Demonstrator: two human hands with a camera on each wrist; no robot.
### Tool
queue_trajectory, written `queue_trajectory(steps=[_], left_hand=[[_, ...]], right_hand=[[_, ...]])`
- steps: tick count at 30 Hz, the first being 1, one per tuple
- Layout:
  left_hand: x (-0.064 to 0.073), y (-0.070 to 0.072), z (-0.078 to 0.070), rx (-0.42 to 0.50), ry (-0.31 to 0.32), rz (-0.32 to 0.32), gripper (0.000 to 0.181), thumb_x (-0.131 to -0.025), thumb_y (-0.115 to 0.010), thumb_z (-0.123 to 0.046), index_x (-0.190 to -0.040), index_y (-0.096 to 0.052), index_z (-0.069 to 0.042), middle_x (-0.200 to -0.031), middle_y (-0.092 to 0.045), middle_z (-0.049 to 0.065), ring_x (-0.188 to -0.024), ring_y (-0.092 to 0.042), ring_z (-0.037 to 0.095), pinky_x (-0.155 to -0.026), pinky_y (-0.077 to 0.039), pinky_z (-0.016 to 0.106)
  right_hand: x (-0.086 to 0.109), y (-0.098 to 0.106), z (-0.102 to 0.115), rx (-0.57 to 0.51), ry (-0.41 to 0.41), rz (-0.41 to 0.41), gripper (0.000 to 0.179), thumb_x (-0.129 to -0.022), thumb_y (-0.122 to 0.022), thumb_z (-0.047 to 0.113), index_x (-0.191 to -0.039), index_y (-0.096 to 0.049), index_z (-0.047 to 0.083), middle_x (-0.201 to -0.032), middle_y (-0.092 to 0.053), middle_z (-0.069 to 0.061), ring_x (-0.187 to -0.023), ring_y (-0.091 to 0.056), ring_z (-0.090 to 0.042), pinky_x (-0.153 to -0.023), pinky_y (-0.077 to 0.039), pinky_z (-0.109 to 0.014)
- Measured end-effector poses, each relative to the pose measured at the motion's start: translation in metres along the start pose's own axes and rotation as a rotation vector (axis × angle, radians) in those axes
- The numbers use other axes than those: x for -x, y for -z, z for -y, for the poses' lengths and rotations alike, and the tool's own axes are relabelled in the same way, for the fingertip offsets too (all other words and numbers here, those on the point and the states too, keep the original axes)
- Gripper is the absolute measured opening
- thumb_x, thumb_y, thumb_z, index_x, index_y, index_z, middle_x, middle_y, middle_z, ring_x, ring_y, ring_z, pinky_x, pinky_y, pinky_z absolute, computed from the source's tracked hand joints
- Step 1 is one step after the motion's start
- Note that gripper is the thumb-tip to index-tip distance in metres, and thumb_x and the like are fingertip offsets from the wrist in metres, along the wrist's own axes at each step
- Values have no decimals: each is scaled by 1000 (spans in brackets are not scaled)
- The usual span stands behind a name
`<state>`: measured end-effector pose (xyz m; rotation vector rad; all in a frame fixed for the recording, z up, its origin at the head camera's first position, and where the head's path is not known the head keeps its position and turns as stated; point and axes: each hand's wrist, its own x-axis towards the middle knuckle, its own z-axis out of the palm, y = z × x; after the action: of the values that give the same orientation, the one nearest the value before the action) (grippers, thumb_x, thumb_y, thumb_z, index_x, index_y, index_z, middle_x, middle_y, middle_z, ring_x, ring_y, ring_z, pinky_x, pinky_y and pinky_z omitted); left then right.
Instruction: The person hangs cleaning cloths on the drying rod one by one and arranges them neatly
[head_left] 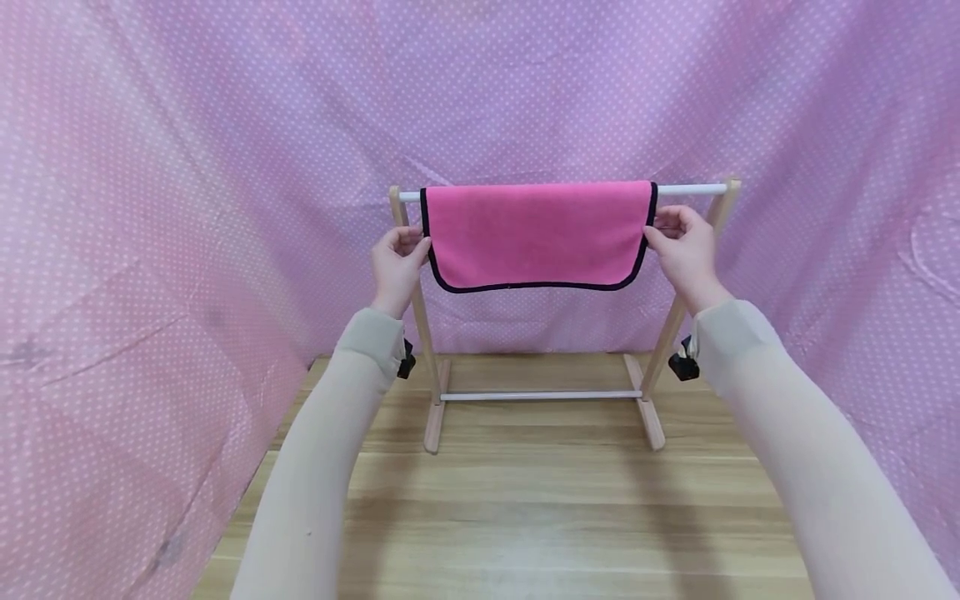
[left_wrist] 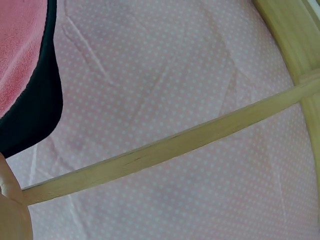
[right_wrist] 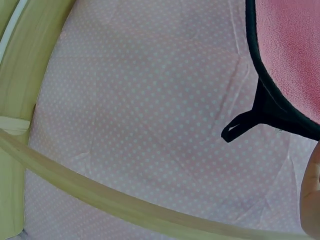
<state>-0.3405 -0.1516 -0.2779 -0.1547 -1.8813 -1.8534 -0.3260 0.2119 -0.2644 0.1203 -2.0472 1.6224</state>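
A pink towel (head_left: 536,237) with black edging hangs folded over the white top bar (head_left: 693,190) of a small wooden rack. My left hand (head_left: 396,265) pinches its left edge between thumb and fingers, below the bar. On the opposite side, my right hand (head_left: 686,250) pinches the right edge at about the same height. In the right wrist view, a black hanging loop (right_wrist: 245,122) sticks out from the towel's dark corner. Only part of each hand shows in the wrist views, and the fingertips behind the cloth are hidden.
The rack's slanted wooden legs (head_left: 424,333) stand on flat feet, joined low down by a white crossbar (head_left: 540,396). Under it lies a wood-grain surface (head_left: 517,500). Pink polka-dot fabric (head_left: 480,92) encloses the back and both sides.
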Motion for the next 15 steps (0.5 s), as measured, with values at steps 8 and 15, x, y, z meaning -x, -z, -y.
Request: queue_trajectory(steps=[8, 15], left_hand=[[7, 9, 14, 22, 58, 52, 24, -86, -65, 1, -108, -58, 8, -83, -59, -6, -74, -57, 4, -73, -57, 18], [27, 12, 25, 7, 98, 119, 25, -87, -63, 1, -110, -57, 9, -86, -61, -4, -75, -58, 3, -72, -57, 18]], right_hand=[[19, 8, -9, 2, -36, 70, 18, -88, -62, -1, -102, -57, 8, -80, -56, 16, -71, -56, 5, -67, -51, -6], [45, 12, -21, -27, -13, 139, 28, -88, -61, -3, -96, -54, 23, -80, -57, 17, -68, -56, 7, -67, -51, -7]])
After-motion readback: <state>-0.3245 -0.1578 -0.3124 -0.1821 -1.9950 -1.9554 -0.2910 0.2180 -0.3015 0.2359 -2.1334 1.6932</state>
